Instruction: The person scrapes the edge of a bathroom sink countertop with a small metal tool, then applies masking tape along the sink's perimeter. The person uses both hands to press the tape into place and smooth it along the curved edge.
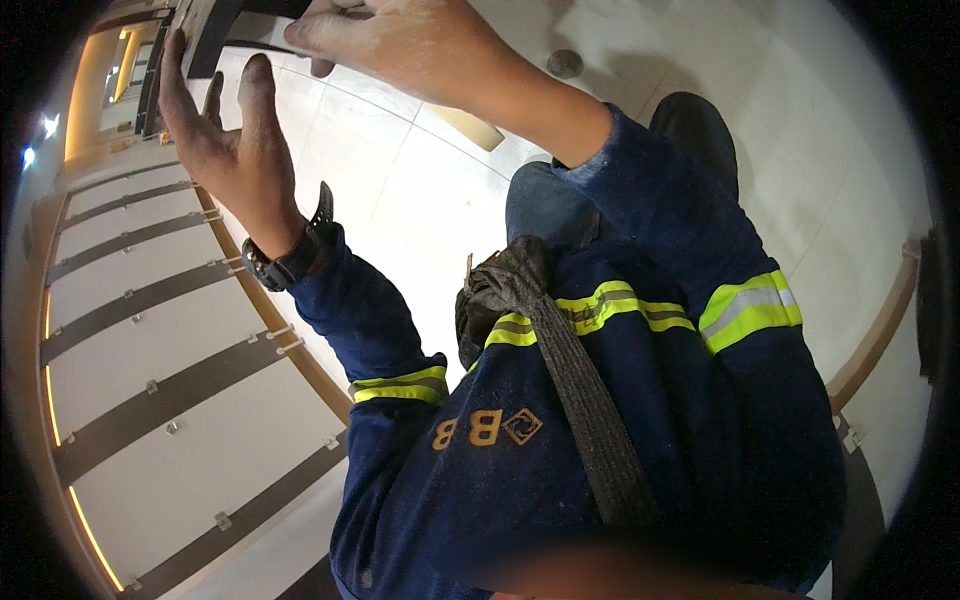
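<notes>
My left hand (235,150), dusty and with a black watch (283,262) at its wrist, is raised at the upper left. Its fingers are spread and it holds nothing that I can see. The fingertips are close to a dark flat-sided piece (213,40) at the top edge. To its right, my right hand (410,45) has its fingers closed about a thin, light grey flat piece (262,32). The top of the picture cuts off part of that hand, and the kind of the piece cannot be made out.
Pale tiles (390,160) cover the floor. A beige block (465,126) lies beneath my right forearm, and a dark round spot (565,64) is farther right. White panels (160,300) with dark strips line the left. A brown rail (880,330) curves along the right.
</notes>
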Motion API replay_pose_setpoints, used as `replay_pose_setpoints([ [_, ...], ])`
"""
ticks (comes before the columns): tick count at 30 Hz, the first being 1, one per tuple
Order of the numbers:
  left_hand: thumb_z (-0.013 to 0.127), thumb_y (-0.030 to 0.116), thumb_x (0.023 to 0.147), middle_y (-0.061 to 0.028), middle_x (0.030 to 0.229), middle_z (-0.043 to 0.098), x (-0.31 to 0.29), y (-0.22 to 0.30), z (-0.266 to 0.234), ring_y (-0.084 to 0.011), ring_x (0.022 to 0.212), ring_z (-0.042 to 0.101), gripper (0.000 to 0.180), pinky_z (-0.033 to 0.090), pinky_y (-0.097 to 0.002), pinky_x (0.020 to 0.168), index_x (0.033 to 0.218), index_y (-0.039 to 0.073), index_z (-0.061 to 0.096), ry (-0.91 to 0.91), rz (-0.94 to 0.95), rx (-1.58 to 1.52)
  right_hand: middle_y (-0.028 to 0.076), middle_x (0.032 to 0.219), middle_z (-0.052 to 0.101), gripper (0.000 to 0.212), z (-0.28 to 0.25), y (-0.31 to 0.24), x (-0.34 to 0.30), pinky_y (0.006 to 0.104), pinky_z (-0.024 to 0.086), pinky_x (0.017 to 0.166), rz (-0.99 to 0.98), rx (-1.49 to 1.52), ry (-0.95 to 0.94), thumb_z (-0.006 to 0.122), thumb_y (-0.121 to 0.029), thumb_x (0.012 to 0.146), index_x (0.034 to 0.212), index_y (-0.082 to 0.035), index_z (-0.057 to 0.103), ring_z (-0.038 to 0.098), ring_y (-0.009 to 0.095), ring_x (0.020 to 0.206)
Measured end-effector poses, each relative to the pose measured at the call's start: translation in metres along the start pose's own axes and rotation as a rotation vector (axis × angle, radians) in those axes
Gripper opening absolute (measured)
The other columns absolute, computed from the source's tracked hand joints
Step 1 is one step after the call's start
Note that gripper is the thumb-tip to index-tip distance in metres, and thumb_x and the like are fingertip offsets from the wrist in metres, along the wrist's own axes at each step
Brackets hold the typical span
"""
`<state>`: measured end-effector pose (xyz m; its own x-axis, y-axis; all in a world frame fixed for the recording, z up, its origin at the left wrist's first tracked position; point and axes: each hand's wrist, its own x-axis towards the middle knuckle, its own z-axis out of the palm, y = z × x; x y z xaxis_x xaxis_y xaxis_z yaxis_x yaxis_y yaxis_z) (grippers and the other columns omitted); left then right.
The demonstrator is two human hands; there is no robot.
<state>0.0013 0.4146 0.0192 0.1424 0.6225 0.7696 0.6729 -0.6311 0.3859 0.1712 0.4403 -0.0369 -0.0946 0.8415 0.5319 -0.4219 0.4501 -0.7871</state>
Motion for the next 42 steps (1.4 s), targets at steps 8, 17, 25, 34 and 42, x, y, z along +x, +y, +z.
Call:
replay_pose_setpoints([
  [8, 0.073, 0.004, 0.092, -0.0170, 0.138, 0.062, 0.002, -0.003, -0.003, -0.0247, 0.124, 0.062, 0.057, 0.051, -0.0416, 0.106, 0.145, -0.002, 0.052, 0.025, 0.071, 0.074, 0.008, 0.073, 0.068, 0.030, 0.000, -0.012, 0.000, 0.0309, 0.048, 0.068, 0.049, -0.049, -0.043, 0.063, -0.023, 0.099, 0.088, 0.003, 0.072, 0.061, 0.013, 0.071],
  [17, 0.068, 0.010, 0.089, -0.0119, 0.157, 0.048, 0.000, -0.001, 0.003, -0.0276, 0.146, 0.043, 0.070, 0.039, -0.0493, 0.114, 0.155, 0.012, 0.046, 0.046, 0.074, 0.123, 0.007, 0.074, 0.067, 0.032, -0.004, -0.015, 0.001, 0.0301, 0.046, 0.066, 0.062, -0.095, -0.051, 0.062, -0.025, 0.100, 0.091, 0.003, 0.071, 0.058, 0.012, 0.071],
  [25, 0.075, 0.007, 0.094, -0.0168, 0.132, 0.064, 0.002, 0.000, 0.010, -0.0230, 0.120, 0.065, 0.051, 0.052, -0.0412, 0.106, 0.140, -0.002, 0.055, 0.066, 0.055, -0.077, 0.008, 0.072, 0.068, 0.030, -0.002, -0.010, 0.001, 0.0313, 0.046, 0.064, -0.003, -0.068, 0.001, 0.064, -0.023, 0.098, 0.085, 0.003, 0.071, 0.060, 0.013, 0.068],
  [34, 0.078, 0.010, 0.092, -0.0166, 0.132, 0.065, 0.001, 0.001, 0.010, -0.0249, 0.120, 0.065, 0.053, 0.051, -0.0425, 0.107, 0.139, -0.001, 0.057, 0.105, 0.043, 0.044, 0.009, 0.071, 0.068, 0.028, 0.000, -0.003, 0.000, 0.0322, 0.047, 0.064, -0.026, -0.017, -0.012, 0.065, -0.022, 0.097, 0.083, 0.002, 0.071, 0.060, 0.014, 0.066],
  [42, 0.078, 0.009, 0.091, -0.0169, 0.134, 0.064, 0.000, 0.005, 0.011, -0.0256, 0.123, 0.064, 0.054, 0.051, -0.0424, 0.107, 0.139, -0.001, 0.057, 0.080, 0.041, -0.009, 0.011, 0.072, 0.068, 0.029, 0.002, -0.007, 0.002, 0.0334, 0.048, 0.067, -0.036, -0.074, 0.000, 0.063, -0.022, 0.098, 0.086, 0.004, 0.070, 0.062, 0.016, 0.069],
])
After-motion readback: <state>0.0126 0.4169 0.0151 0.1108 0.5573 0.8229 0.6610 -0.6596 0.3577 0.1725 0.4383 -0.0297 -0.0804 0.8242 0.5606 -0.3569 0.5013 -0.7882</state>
